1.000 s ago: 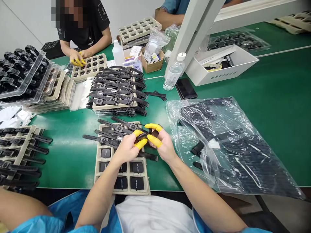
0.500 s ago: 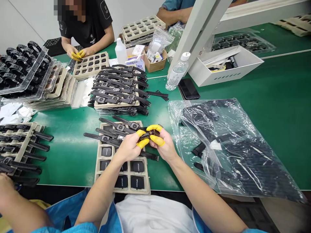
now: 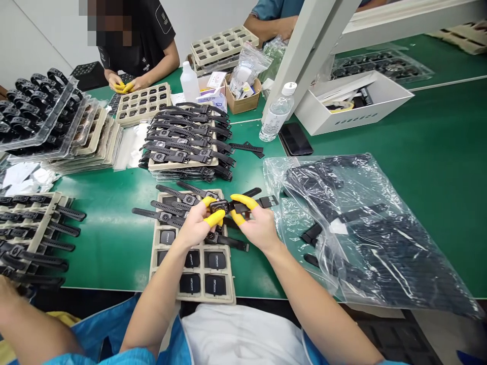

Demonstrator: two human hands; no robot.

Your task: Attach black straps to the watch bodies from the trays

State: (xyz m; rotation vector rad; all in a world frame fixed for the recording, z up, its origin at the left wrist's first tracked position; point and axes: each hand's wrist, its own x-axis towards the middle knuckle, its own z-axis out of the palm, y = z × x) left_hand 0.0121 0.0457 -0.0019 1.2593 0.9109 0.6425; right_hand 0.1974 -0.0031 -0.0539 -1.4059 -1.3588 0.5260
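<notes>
My left hand (image 3: 196, 225) is closed on the edges of a black smartwatch (image 3: 219, 206), yellow finger cots on its fingertips. From the watch's right side a black watch strap (image 3: 269, 202) extends, pinched between the yellow-tipped fingers of my right hand (image 3: 258, 225); whether strap and watch are joined is hard to make out. Beneath my hands lies a beige tray (image 3: 154, 274). Its far cells hold watches with straps (image 3: 165, 217) spread out sideways, partly hidden by my left hand. In its near cells sit square black pieces (image 3: 215, 285) with pale lettering.
A clear plastic bag (image 3: 380, 228) of black straps lies to the right. Behind the tray rises a stack of strapped watches (image 3: 186, 142). A water bottle (image 3: 277, 114), phone (image 3: 294, 139) and white box (image 3: 353, 106) stand farther back. Co-workers sit across and at left.
My hands have moved slightly apart, the left one shifting left. The watch face and the strap stretching to the right now show between and beyond my fingers.
</notes>
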